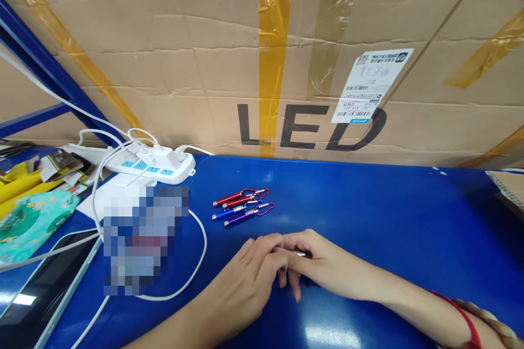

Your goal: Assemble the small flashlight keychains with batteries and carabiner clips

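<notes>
My left hand point(256, 270) and my right hand point(305, 256) meet over the blue table, fingers curled and overlapping. Between the fingers of my right hand a bit of shiny silver metal point(302, 253) shows; the rest of that object is hidden. Whether the left fingers also grip it is hidden. Just beyond the hands lie small keychain penlights with carabiner clips: two red ones, a red penlight point(228, 198) and another red penlight point(237, 202), then a blue penlight point(228, 214) and a purple penlight point(240, 219).
A large cardboard box point(196, 82) marked LED stands behind the blue table point(347, 202). At left are a white power strip point(164, 170), a looping white cable point(203, 251), a tablet point(45, 289), a green packet point(36, 223) and a blurred-out item point(143, 245). Cardboard point(507, 191) sits at right.
</notes>
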A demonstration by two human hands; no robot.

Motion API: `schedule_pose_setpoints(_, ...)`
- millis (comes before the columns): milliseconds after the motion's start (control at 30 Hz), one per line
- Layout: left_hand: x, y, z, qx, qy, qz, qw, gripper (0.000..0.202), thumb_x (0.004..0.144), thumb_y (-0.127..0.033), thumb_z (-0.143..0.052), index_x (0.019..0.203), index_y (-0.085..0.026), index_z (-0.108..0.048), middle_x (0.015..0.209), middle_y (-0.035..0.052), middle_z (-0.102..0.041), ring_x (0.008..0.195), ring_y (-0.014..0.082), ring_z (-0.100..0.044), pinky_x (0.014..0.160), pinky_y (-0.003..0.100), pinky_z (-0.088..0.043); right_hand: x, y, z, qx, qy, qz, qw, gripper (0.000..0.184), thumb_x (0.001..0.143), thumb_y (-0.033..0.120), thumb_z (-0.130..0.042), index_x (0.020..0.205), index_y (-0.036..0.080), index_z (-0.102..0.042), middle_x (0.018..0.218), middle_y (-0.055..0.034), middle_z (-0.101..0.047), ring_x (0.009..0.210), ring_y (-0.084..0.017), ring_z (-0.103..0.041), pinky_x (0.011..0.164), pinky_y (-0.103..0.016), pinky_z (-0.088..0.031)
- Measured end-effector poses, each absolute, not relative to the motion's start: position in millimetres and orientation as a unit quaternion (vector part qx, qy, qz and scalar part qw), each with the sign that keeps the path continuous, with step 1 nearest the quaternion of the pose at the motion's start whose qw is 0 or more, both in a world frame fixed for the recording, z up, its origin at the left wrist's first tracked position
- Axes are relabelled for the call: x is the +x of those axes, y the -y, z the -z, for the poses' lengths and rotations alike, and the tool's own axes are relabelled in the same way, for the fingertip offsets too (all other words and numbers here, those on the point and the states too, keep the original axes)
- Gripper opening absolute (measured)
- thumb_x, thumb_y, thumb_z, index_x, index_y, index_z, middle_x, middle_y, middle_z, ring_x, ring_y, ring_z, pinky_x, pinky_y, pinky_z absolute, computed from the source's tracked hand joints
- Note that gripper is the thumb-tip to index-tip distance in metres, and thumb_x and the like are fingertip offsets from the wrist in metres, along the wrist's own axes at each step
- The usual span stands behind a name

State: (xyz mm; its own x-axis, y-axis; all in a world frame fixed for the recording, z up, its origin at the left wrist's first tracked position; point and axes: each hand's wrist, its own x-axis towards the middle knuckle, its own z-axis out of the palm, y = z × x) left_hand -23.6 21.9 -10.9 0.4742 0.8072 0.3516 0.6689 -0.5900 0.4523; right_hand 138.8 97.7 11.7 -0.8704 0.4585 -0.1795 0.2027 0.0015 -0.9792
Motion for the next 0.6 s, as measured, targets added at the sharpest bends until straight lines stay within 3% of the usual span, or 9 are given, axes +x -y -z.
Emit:
schedule_pose_setpoints(133, -27.4, -25.2, 8.5, 0.865, -0.413, -0.276, 0.062, 0.023, 0.088, -0.002, -0.031, 0.093, -0.018, -0.047, 0.100, 0.0104, -0.057, 0.081, 0.0179, -0.057, 0.072, 0.029, -0.046, 142.1, -101.6, -17.9, -0.218, 0.696, -0.680, 0.076, 0.027, 0.091, 0.029, -0.046, 0.080, 0.010, -0.061, 0.070, -0.0024, -0.059, 0.059, -0.008, -0.054, 0.058, -0.019, -0.044)
schedule_pose_setpoints(233, -27.6, -27.8, 10.4, 0.833, -0.427, -0.334, 0.112, 0.023, 0.087, -0.001, -0.037, 0.092, -0.021, -0.045, 0.093, 0.0050, -0.057, 0.084, 0.0146, -0.056, 0.074, 0.024, -0.045, 145.0, -103.3, -20.8, -0.224, 0.744, -0.623, 0.087, 0.023, 0.091, 0.022, -0.045, 0.081, 0.011, -0.062, 0.072, -0.0010, -0.059, 0.060, -0.007, -0.048, 0.057, -0.017, -0.040)
schedule_pose_setpoints(400, -25.0, -28.5, 14.8, 0.744, -0.471, -0.437, 0.183, 0.024, 0.083, -0.002, -0.052, 0.089, -0.023, -0.043, 0.078, -0.0015, -0.053, 0.073, 0.0107, -0.056, 0.066, 0.018, -0.046, 147.5, -104.8, -16.8, -0.207, 0.804, -0.547, 0.102, 0.022, 0.092, 0.023, -0.042, 0.099, 0.016, -0.062, 0.075, 0.0013, -0.056, 0.065, -0.008, -0.046, 0.060, -0.019, -0.037)
schedule_pose_setpoints(600, -24.9, -26.6, 19.6, 0.763, -0.396, -0.472, 0.197, 0.026, 0.082, 0.005, -0.047, 0.082, -0.021, -0.046, 0.077, 0.0001, -0.054, 0.076, 0.0122, -0.055, 0.071, 0.022, -0.047, 146.1, -108.2, -9.1, -0.192, 0.768, -0.604, 0.089, 0.040, 0.092, 0.039, -0.039, 0.079, 0.010, -0.063, 0.061, 0.0028, -0.042, 0.052, -0.006, -0.036, 0.047, -0.019, -0.030)
